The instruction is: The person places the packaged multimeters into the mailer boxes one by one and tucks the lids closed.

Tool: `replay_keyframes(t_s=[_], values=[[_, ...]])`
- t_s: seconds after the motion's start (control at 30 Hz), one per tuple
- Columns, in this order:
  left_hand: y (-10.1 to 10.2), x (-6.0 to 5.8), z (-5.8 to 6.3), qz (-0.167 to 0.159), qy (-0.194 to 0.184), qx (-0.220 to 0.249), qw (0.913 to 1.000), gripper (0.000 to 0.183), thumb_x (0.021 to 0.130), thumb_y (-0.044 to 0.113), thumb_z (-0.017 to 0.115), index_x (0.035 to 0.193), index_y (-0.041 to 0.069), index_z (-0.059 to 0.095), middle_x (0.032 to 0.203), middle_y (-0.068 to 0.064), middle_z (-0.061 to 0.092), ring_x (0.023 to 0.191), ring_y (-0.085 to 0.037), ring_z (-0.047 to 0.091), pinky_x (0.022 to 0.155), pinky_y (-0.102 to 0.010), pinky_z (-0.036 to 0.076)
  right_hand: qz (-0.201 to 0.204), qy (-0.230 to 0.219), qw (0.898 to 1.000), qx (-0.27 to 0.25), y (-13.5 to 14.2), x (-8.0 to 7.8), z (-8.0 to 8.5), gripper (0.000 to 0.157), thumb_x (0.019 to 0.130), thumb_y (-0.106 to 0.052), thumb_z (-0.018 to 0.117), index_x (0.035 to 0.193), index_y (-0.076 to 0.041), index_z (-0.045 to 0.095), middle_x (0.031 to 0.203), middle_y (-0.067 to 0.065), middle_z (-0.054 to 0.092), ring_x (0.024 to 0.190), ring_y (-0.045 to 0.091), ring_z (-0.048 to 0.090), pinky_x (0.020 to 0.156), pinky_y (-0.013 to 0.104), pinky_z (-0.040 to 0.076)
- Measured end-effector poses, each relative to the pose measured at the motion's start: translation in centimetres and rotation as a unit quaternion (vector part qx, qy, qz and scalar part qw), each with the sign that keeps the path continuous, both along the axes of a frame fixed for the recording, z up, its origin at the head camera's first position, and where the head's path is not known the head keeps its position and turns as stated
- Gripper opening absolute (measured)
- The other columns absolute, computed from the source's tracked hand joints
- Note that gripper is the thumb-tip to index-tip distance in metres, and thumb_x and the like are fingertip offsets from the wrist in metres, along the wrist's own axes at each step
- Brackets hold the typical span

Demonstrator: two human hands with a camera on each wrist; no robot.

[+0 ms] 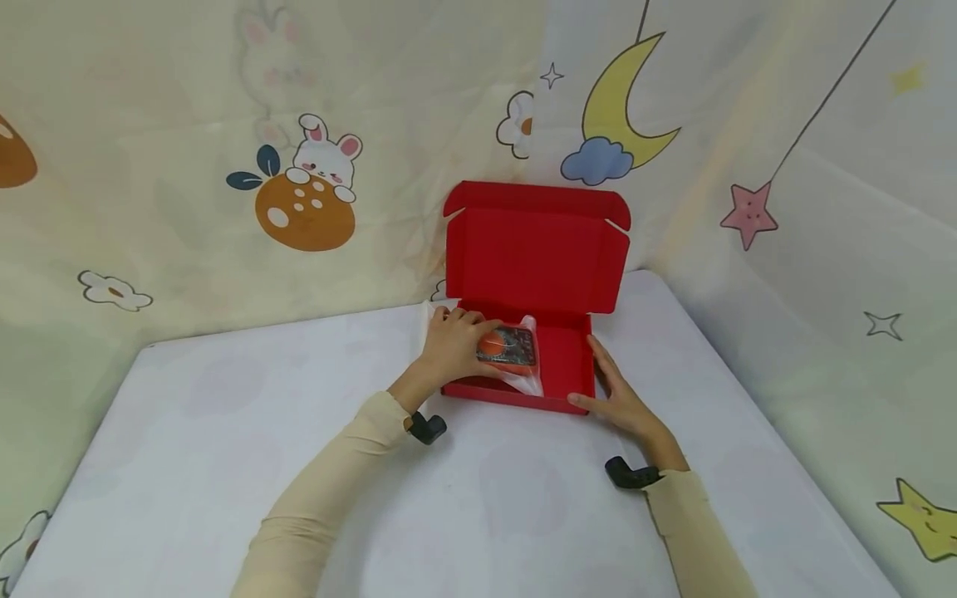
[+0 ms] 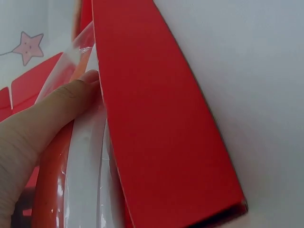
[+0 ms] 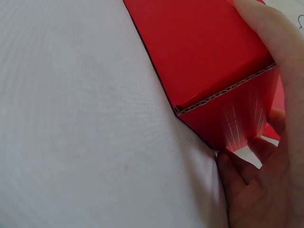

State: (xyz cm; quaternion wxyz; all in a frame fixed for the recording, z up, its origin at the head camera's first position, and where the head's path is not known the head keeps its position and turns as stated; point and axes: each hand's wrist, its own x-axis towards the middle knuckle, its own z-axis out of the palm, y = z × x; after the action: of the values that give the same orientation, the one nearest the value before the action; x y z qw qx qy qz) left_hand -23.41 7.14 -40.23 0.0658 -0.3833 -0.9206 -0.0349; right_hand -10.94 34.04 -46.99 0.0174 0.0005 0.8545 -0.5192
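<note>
A red cardboard box (image 1: 562,361) stands on the table with its lid (image 1: 534,257) raised at the back. Inside its left part is a rectangular package (image 1: 516,344), dark with an orange circle on top and orange sides, wrapped in clear plastic. My left hand (image 1: 453,345) grips this package from above, the thumb (image 2: 57,107) along its near side by the front wall (image 2: 152,114). At the box's right front corner, my right hand (image 1: 620,400) holds the box, thumb on the front and fingers (image 3: 237,173) along the side wall (image 3: 232,118).
A white cloth covers the table (image 1: 478,498). Behind it and to the right hang fabric walls printed with a rabbit (image 1: 324,158), a moon (image 1: 616,100) and stars. Each wrist wears a dark device, such as the left wrist camera (image 1: 429,428).
</note>
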Motion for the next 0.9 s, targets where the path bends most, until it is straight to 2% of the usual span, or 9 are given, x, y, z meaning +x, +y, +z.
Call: replay_keyframes(t_s=[0.17, 0.3, 0.47, 0.6, 0.73, 0.83, 0.9], values=[[1.4, 0.4, -0.3, -0.008, 0.013, -0.015, 0.9998, 0.08, 0.062, 0.072, 0.066, 0.131, 0.033, 0.052, 0.122, -0.002, 0.059, 0.109, -0.022, 0.051, 0.094, -0.045, 0.038, -0.002, -0.009, 1.0, 0.009, -0.6, 0.9, 1.9, 0.105, 0.076, -0.029, 0.075, 0.151, -0.025, 0.001, 0.157, 0.005, 0.003, 0.141, 0.035, 0.011, 0.1, 0.053, 0.037], [2.3, 0.5, -0.6, -0.011, 0.016, -0.024, 0.9995, 0.079, 0.064, 0.071, 0.066, 0.132, 0.033, 0.051, 0.123, -0.002, 0.059, 0.111, -0.021, 0.051, 0.097, -0.046, 0.038, -0.008, -0.016, 1.0, 0.007, -0.9, 1.1, 2.5, 0.103, 0.077, -0.028, 0.074, 0.151, -0.025, 0.003, 0.157, 0.003, 0.004, 0.142, 0.033, 0.011, 0.102, 0.052, 0.035], [2.5, 0.6, -1.4, -0.015, 0.016, -0.037, 0.9991, 0.081, 0.063, 0.073, 0.064, 0.132, 0.033, 0.051, 0.123, -0.002, 0.059, 0.11, -0.022, 0.052, 0.096, -0.046, 0.037, 0.012, -0.007, 1.0, -0.018, -1.2, 0.8, 2.3, 0.101, 0.077, -0.024, 0.073, 0.151, -0.022, 0.004, 0.157, 0.004, 0.003, 0.143, 0.034, 0.009, 0.106, 0.055, 0.028], [2.6, 0.5, -1.8, -0.024, 0.015, -0.031, 0.9991, 0.082, 0.063, 0.075, 0.064, 0.132, 0.032, 0.052, 0.123, -0.002, 0.059, 0.109, -0.022, 0.052, 0.096, -0.044, 0.037, 0.021, -0.003, 0.999, -0.029, -1.2, 0.8, 2.3, 0.1, 0.078, -0.023, 0.073, 0.151, -0.022, 0.004, 0.157, 0.006, 0.003, 0.142, 0.034, 0.008, 0.107, 0.056, 0.027], [3.2, 0.5, -1.8, -0.03, 0.01, -0.027, 0.9991, 0.082, 0.063, 0.074, 0.064, 0.132, 0.032, 0.051, 0.126, -0.003, 0.058, 0.109, -0.021, 0.051, 0.095, -0.043, 0.037, 0.016, 0.003, 1.0, -0.022, -0.4, 0.3, 0.8, 0.101, 0.077, -0.026, 0.074, 0.15, -0.03, 0.004, 0.157, 0.001, 0.004, 0.142, 0.032, 0.009, 0.105, 0.056, 0.03], [3.6, 0.5, -1.9, -0.033, 0.011, -0.031, 0.9989, 0.081, 0.064, 0.074, 0.063, 0.133, 0.032, 0.05, 0.127, -0.003, 0.057, 0.11, -0.021, 0.051, 0.096, -0.043, 0.037, 0.013, 0.002, 1.0, -0.023, 0.0, 0.0, 0.3, 0.102, 0.076, -0.026, 0.074, 0.15, -0.031, 0.004, 0.157, 0.001, 0.004, 0.142, 0.033, 0.009, 0.105, 0.057, 0.03], [3.9, 0.6, -1.9, -0.036, 0.012, -0.034, 0.9987, 0.081, 0.065, 0.074, 0.062, 0.133, 0.033, 0.05, 0.128, -0.003, 0.056, 0.111, -0.021, 0.05, 0.097, -0.044, 0.036, 0.013, -0.005, 1.0, -0.026, -0.3, 0.3, 1.1, 0.102, 0.077, -0.025, 0.074, 0.15, -0.027, 0.003, 0.157, 0.004, 0.004, 0.142, 0.034, 0.009, 0.104, 0.058, 0.03]])
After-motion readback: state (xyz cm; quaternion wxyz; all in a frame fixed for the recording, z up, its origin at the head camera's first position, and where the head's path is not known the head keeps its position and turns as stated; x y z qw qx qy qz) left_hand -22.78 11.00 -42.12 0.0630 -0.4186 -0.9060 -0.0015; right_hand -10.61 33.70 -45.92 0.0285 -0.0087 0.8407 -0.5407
